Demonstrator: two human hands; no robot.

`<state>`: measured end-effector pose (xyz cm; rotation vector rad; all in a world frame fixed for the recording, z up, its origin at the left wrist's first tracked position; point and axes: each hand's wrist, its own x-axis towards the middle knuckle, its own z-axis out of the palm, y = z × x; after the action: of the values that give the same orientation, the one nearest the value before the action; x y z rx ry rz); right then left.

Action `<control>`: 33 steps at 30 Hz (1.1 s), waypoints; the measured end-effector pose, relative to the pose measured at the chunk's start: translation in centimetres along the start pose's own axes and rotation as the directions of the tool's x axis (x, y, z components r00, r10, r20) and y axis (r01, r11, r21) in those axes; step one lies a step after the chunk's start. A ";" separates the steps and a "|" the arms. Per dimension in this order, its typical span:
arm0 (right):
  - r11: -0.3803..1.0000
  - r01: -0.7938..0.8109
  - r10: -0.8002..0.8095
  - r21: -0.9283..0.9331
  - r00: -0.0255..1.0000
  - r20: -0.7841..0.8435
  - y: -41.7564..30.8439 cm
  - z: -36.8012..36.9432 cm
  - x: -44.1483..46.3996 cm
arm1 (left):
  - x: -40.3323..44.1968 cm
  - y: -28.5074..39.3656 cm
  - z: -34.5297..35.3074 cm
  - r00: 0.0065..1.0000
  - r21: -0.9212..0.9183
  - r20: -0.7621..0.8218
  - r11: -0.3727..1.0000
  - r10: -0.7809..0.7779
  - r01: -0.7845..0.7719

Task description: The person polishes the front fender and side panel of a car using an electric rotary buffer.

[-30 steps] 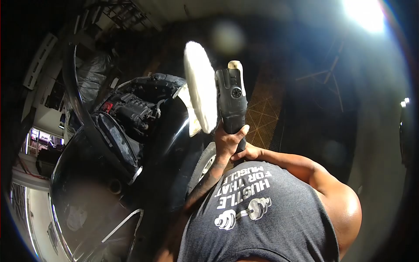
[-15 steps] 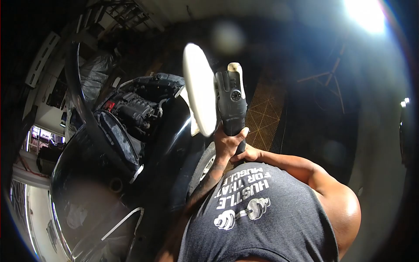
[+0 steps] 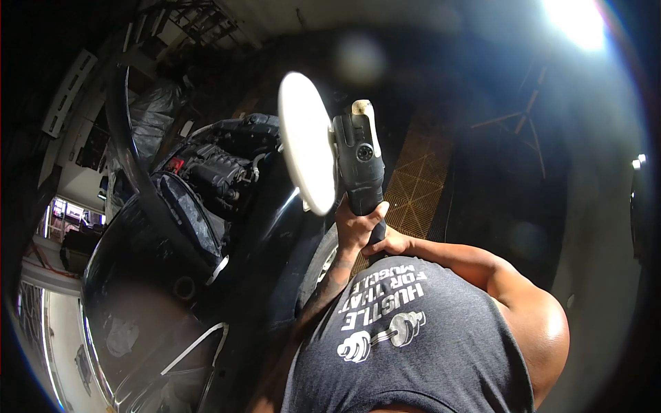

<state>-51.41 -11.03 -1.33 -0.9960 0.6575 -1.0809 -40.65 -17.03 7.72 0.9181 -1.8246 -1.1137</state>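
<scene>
A black polisher [image 3: 361, 160] stands upright in front of my chest, with a round white pad [image 3: 306, 143] facing left over the dark car's fender. My left hand [image 3: 357, 224] is wrapped round the lower body of the polisher. Just below and to the right, my right hand [image 3: 390, 242] is closed on its rear end, partly hidden by my left hand and the shirt. The pad looks smooth and tilted, its edge beside the fender; whether it touches the paint cannot be made out.
The car's open engine bay [image 3: 213, 172] lies to the left, with a wheel [image 3: 320, 265] below the pad. A dark curved panel [image 3: 127, 138] rises at the far left. Patterned floor tiles [image 3: 418, 182] and a thin-legged stand [image 3: 523, 120] are beyond to the right.
The polisher has shifted slightly left, and its pad has turned to show more of its face. The pad's fluffy outline has become smooth. Both hands keep their hold.
</scene>
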 end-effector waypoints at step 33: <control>0.891 0.452 -0.455 -0.050 0.887 -0.084 -7.8 1.2 0.0 | -0.9 0.5 -1.4 0.987 -0.348 0.139 0.937 0.083 -0.030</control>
<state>-53.63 -11.72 6.24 -1.1634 0.5255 -1.5410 -39.11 -16.59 8.41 0.5845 -1.6873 -1.4437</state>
